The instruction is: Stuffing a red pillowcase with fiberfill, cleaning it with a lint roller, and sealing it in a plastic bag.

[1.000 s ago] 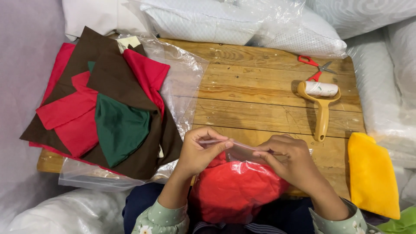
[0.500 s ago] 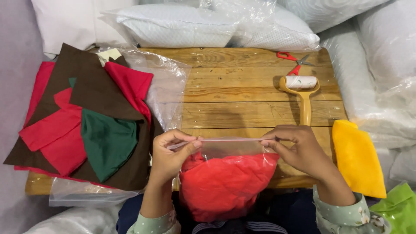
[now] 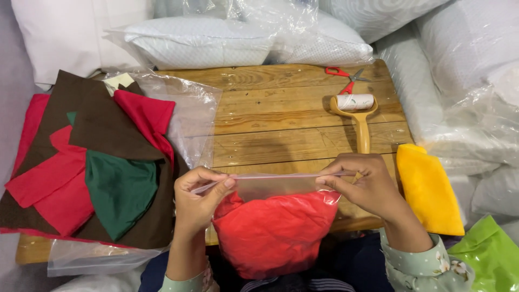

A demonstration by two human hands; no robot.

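Observation:
A clear zip bag [image 3: 273,186] stuffed with red cloth [image 3: 273,232] hangs over my lap at the table's near edge. My left hand [image 3: 199,201] pinches the left end of the bag's zip strip. My right hand [image 3: 367,186] pinches the right end, so the strip is pulled taut between them. The bag's lower part rests against my lap.
A wooden table [image 3: 281,113] carries a pile of brown, red and green felt pieces [image 3: 102,162] on clear plastic at the left. A lint roller [image 3: 358,116] and red scissors [image 3: 343,75] lie at the right. A yellow cloth [image 3: 430,189] sits beside my right hand. Bagged white pillows [image 3: 216,38] surround the table.
My hands have moved apart along the zip strip, from close together at the middle to its two ends. The view has shifted slightly.

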